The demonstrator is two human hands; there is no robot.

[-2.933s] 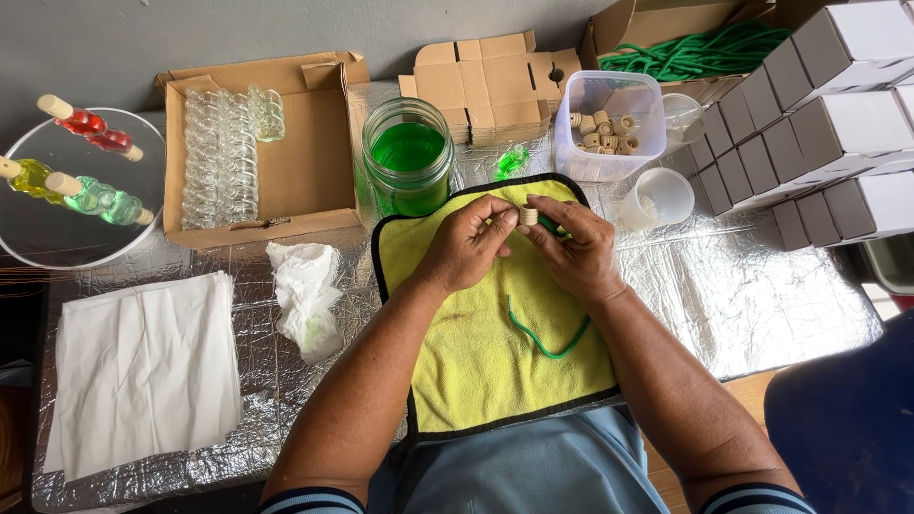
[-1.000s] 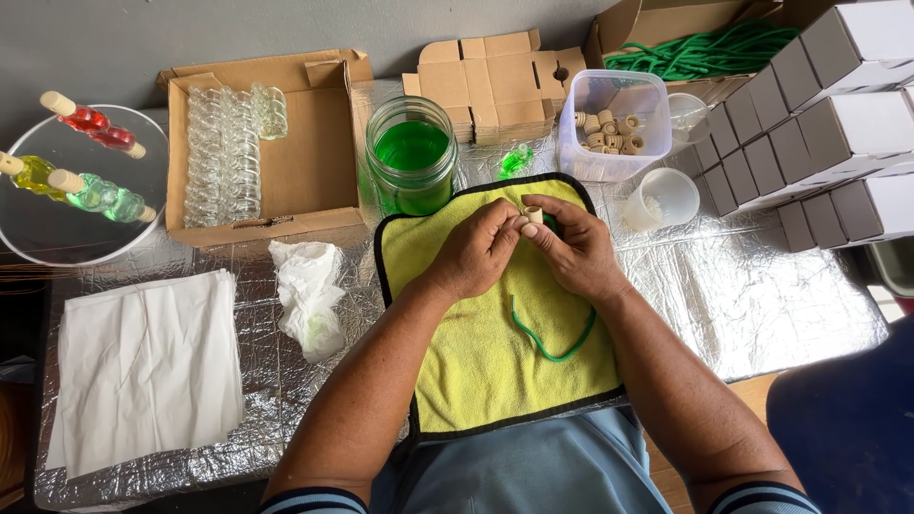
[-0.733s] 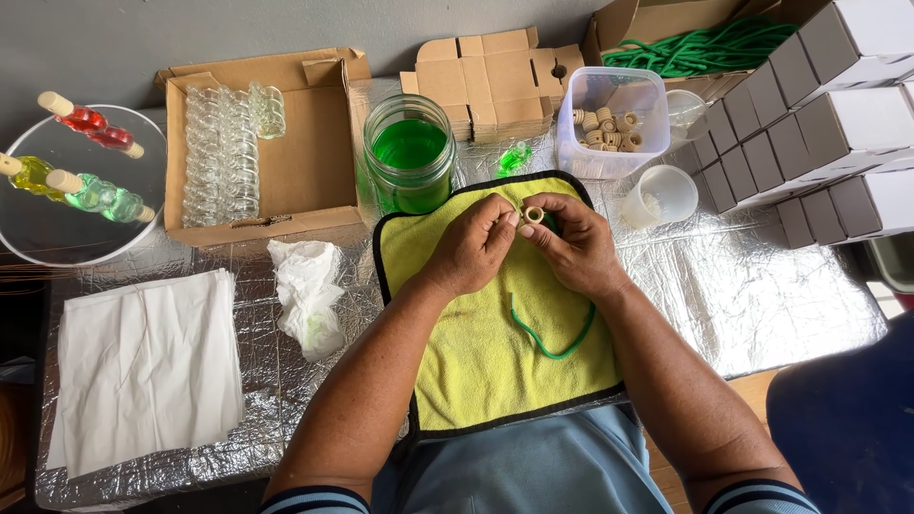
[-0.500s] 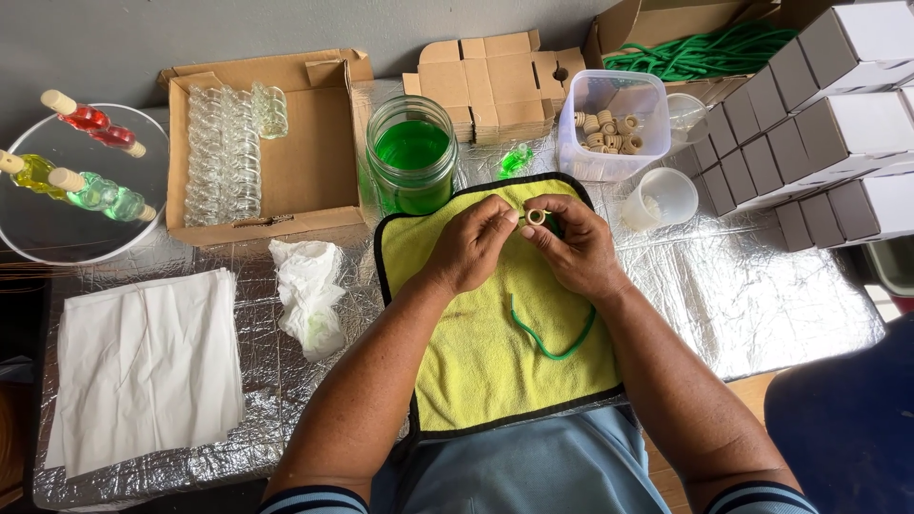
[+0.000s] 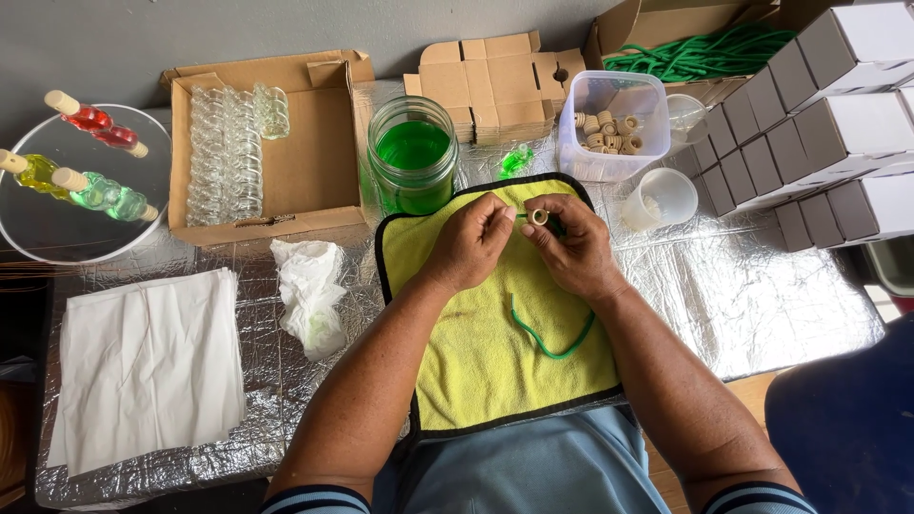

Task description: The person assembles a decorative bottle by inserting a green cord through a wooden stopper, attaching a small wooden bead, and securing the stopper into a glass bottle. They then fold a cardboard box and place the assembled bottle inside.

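Note:
Both hands meet over a yellow towel [image 5: 476, 362] with a black edge. My left hand [image 5: 471, 243] pinches the end of a green cord [image 5: 547, 343] that loops down across the towel. My right hand [image 5: 571, 247] holds a small beige ring-shaped cork [image 5: 539, 216] at the fingertips, right against the cord's end. Whether the cord passes through the ring is hidden by my fingers.
A jar of green liquid [image 5: 412, 157] stands just beyond the towel. A clear tub of beige rings [image 5: 609, 128], a small plastic cup [image 5: 662, 198], grey-and-white boxes [image 5: 838, 124], a carton of glass bottles [image 5: 257, 143], a crumpled tissue [image 5: 309, 290] and white paper sheets [image 5: 148, 366] lie on the foil-covered table.
The hands have stayed over the towel's top edge. The beige ring has turned between the fingertips, its hole now facing up. The cord's loop has barely shifted.

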